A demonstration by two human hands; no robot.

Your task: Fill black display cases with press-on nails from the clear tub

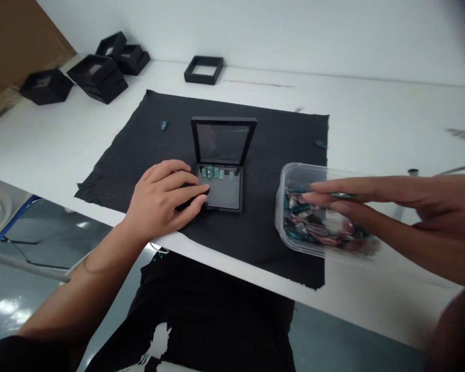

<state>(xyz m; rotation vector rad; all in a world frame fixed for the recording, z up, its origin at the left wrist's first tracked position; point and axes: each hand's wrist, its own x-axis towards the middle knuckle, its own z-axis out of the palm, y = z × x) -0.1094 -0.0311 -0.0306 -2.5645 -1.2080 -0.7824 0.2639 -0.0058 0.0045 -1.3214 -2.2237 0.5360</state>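
Note:
A black hinged display case (pixel 222 194) stands with its clear-windowed lid (pixel 223 143) raised. Along the back of its grey base is a row of several green press-on nails (pixel 221 174), with a gap before the rightmost one. My left hand (pixel 160 194) grips the case's left edge, thumb and fingers bent against it. Over a clear plastic tub (pixel 282 206), my right hand (pixel 403 206) is blurred, its thumb and fingers pinched on a shiny green press-on nail (pixel 343 196). Inside the tub lie loose teal, pink and clear nails (pixel 313 227), partly hidden by that hand.
Under the case and part of the tub spreads a black cloth (pixel 251 243) on a white table (pixel 391 124). A small blue piece (pixel 163 125) lies on it. Black frames (pixel 98 77) are stacked at back left; a single frame (pixel 203 70) sits behind the cloth.

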